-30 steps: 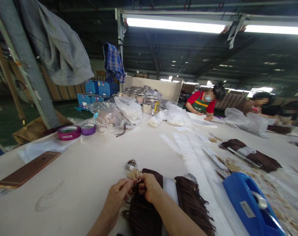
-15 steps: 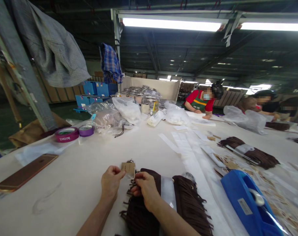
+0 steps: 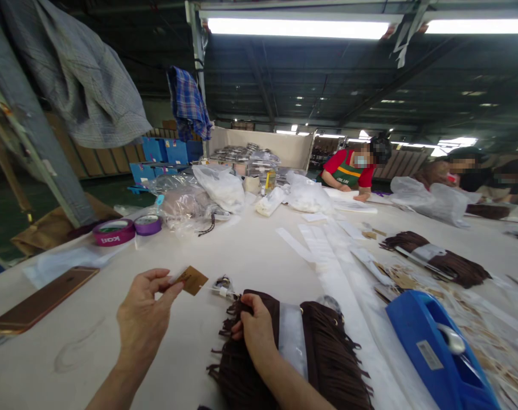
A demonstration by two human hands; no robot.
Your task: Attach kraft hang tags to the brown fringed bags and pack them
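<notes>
My left hand [image 3: 145,313] pinches a tan cardboard hang tag [image 3: 192,280] by its left end, above the white table. A thin white string runs from the tag's right corner toward metal hardware [image 3: 223,286] at the top left corner of a dark brown fringed bag [image 3: 331,347]. My right hand [image 3: 259,327] lies over that corner, its fingers curled on the bag's edge and fringe; the fingertips are partly hidden. Around the bag's middle goes a pale translucent band [image 3: 292,336]. The lower part of the bag runs out of view.
At right stands a blue tape dispenser [image 3: 438,347] beside many loose tags. Behind it lies another brown fringed bundle [image 3: 438,256]. A phone [image 3: 45,299] and tape rolls [image 3: 113,232] are at left. Plastic bags [image 3: 220,188] sit further back. A co-worker [image 3: 348,173] leans over the table.
My left hand has moved left with the tag, drawing the string out straight. The hardware now shows beside the bag. My right hand stays at the bag's corner.
</notes>
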